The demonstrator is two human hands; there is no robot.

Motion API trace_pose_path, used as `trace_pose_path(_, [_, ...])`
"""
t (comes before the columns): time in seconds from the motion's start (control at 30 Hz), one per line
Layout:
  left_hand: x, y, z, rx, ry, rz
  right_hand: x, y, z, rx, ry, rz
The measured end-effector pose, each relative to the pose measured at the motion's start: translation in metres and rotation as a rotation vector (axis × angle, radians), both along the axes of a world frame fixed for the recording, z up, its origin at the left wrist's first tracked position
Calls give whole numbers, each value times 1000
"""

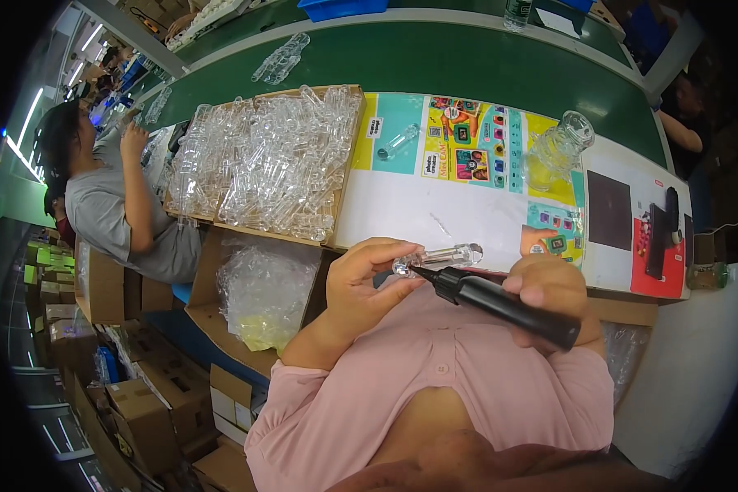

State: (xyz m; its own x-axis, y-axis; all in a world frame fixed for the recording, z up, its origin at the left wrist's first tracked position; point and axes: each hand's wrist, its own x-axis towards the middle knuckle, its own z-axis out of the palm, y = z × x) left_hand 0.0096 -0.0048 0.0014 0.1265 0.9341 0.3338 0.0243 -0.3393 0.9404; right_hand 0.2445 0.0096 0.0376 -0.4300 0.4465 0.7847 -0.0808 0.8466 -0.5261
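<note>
My left hand [354,283] pinches one end of a clear plastic tube-shaped part [457,256] between thumb and fingers, just in front of my chest. The part lies sideways, its free end pointing right. My right hand [556,297] is wrapped around a black bottle-like tool [496,303] with a tapered nozzle. The nozzle's thin tip meets the held end of the part, close to my left fingertips; whether anything comes out of it is too small to tell. Beyond my hands, a similar small clear tube [398,143] rests on a printed sheet [476,148].
A cardboard tray [348,176] heaped with clear plastic parts [279,156] stands at left. A clear flared piece [559,152] stands at right, near a dark phone-like slab [658,242]. Below the tray is a box with plastic bags [264,287]. A co-worker [127,193] sits at far left.
</note>
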Motion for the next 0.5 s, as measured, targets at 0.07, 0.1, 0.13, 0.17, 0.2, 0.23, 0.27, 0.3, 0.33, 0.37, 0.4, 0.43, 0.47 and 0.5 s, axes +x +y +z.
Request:
trace_pose_path(0.07, [-2, 0, -1, 41, 85, 16, -5, 6, -6, 43, 140, -119])
trace_pose_path(0.1, [-2, 0, -1, 42, 85, 18, -3, 6, -8, 48, 111, -140])
trace_pose_path(0.13, [-2, 0, -1, 82, 87, 25, -2, 7, -8, 49, 111, -138])
trace_pose_path(0.17, [-1, 0, -1, 122, 89, 27, -1, 7, -6, 22, 76, -189])
trace_pose_path(0.2, [-1, 1, -1, 122, 89, 25, 0, 7, -5, -5, 42, -241])
trace_pose_path(0.23, [0, 1, -1, 136, 95, 33, -2, 8, -11, -84, 125, -233])
trace_pose_path(0.27, [0, 1, -2, 150, 102, 44, -6, 9, -17, -84, 125, -232])
trace_pose_path(0.3, [1, 1, -2, 150, 103, 45, -10, 10, -22, -200, 270, -296])
trace_pose_path(0.33, [3, 2, -3, 145, 103, 51, -14, 11, -23, -316, 416, -359])
trace_pose_path(0.37, [4, 2, -3, 140, 103, 58, -18, 11, -19, -456, 509, -338])
trace_pose_path(0.4, [5, 3, -3, 140, 103, 58, -13, 15, -22, -464, 458, -322])
trace_pose_path(0.43, [6, 3, -4, 112, 105, 42, -14, 15, -23, -610, 607, -353])
trace_pose_path(0.47, [7, 4, -4, 84, 107, 24, -16, 15, -24, -754, 756, -384])
trace_pose_path(0.5, [8, 5, -5, 85, 105, 20, -5, 17, -29, -869, 834, -218])
